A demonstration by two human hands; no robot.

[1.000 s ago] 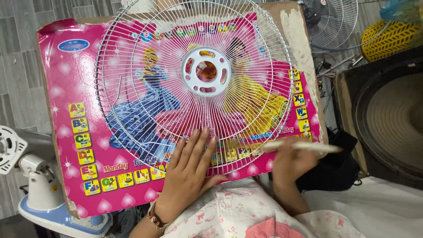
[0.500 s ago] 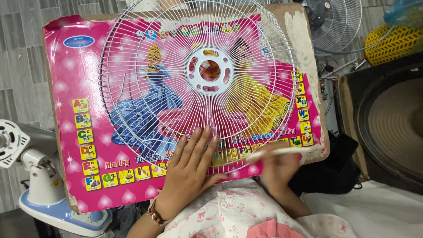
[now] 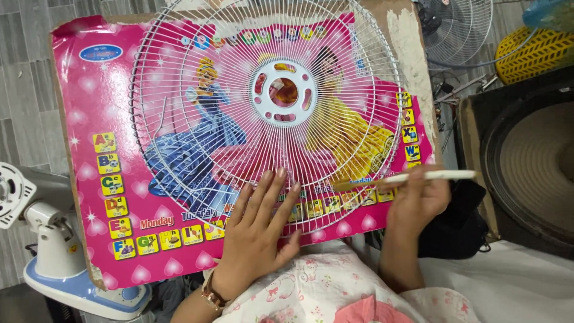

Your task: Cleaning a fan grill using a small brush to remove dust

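Your left hand point(image 3: 254, 230): flat, fingers spread, palm down on the near rim of the grille point(image 3: 263, 113); grip apart, clamped on nothing. A bracelet point(image 3: 210, 296) sits at that wrist.

Your right hand point(image 3: 415, 203): at the near right edge of the board point(image 3: 89, 107), grip closed around a brush point(image 3: 406, 177). The brush lies nearly level, its pale handle pointing right, its darker tip touching the wires at the grille's near right rim.

Grille: white wire, round, lying flat on the board, with a white hub point(image 3: 283, 91) at its middle. It covers most of the board's middle and far part.

Board: pink picture board with cartoon figures and small yellow tiles along its left, near and right edges; torn bare along the far right edge. It serves as your desk.

Left, near: a white and blue fan base point(image 3: 60, 263) beside the board.
Right: a large dark speaker point(image 3: 526, 155), well apart from the grille.
Far right: a second wire grille point(image 3: 460, 30) and a yellow basket point(image 3: 532, 54).
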